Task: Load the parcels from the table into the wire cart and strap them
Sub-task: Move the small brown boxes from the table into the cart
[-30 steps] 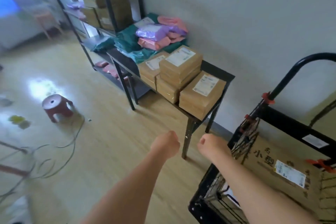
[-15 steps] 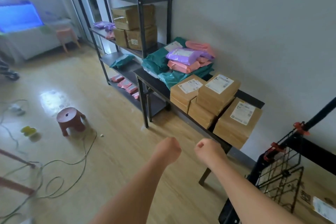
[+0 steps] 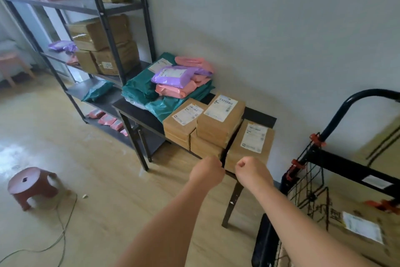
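A black table by the wall carries several labelled cardboard parcels at its near end and a heap of green, pink and purple mailer bags behind them. The nearest box sits at the table's right corner. My left hand and my right hand are both stretched out just short of the table's front edge, fingers curled into fists, holding nothing. The black wire cart stands at the right with a large cardboard box inside it.
A tall black shelving rack with boxes and bags stands left of the table. A small red stool and a loose cable lie on the wooden floor at the left.
The view has swung up and toward the table. Both fists have come closer to the parcels, from beside the cart to the table's front edge.
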A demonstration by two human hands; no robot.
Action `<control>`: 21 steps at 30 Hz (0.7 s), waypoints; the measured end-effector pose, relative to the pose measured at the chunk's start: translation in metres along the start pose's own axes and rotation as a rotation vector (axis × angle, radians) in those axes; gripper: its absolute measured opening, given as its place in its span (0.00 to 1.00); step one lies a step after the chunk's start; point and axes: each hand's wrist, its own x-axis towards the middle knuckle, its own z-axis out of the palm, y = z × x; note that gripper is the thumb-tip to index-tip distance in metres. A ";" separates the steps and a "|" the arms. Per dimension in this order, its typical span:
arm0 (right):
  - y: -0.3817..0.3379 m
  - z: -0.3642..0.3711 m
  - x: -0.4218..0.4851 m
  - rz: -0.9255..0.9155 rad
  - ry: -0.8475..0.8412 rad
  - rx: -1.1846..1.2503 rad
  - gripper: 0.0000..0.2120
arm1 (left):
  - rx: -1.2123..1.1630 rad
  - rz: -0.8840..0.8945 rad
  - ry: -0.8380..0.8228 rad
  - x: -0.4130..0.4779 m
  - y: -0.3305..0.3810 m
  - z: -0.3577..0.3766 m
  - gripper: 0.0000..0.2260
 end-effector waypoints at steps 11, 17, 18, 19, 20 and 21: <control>0.063 -0.031 0.088 0.209 0.203 0.102 0.09 | 0.033 0.099 -0.053 0.087 0.070 0.046 0.14; 0.085 -0.016 0.123 0.341 0.052 0.347 0.27 | -0.002 0.060 -0.068 0.118 0.084 0.066 0.19; 0.088 -0.012 0.128 0.369 0.019 0.395 0.28 | 0.000 0.044 -0.078 0.122 0.084 0.068 0.19; 0.090 -0.007 0.132 0.393 -0.011 0.443 0.29 | 0.005 0.030 -0.091 0.126 0.084 0.070 0.21; 0.092 -0.003 0.135 0.417 -0.043 0.496 0.30 | -0.001 0.020 -0.101 0.130 0.082 0.073 0.22; 0.094 0.001 0.138 0.445 -0.078 0.556 0.30 | -0.013 0.009 -0.115 0.134 0.081 0.074 0.23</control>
